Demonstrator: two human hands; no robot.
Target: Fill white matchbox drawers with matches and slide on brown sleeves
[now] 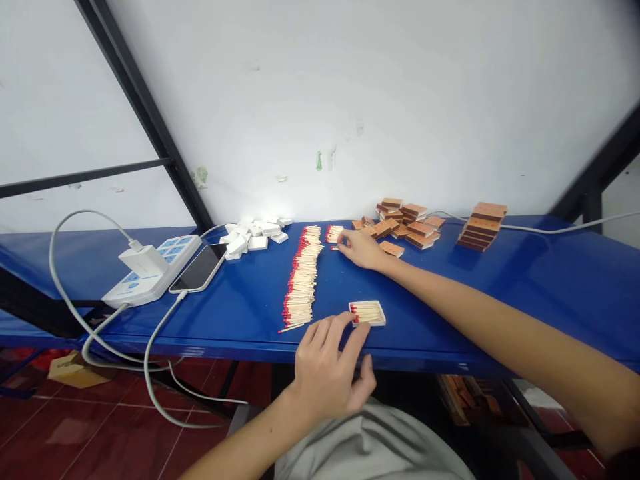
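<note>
A long row of red-tipped matches (303, 277) lies across the blue table (525, 280). My left hand (330, 370) rests at the table's front edge, fingers apart, fingertips touching a white inner tray filled with matches (369, 313). My right hand (361, 249) reaches far across the table, fingers curled on a small bunch of matches (334, 233) beside the row. Whether it grips any of them is not visible.
A heap of white inner trays (255, 235) lies at the back left. Brown matchbox sleeves (407, 223) lie at the back, with a neat stack (483, 225) to the right. A phone (200, 267), a power strip (153, 267) with charger and cables sit at the left.
</note>
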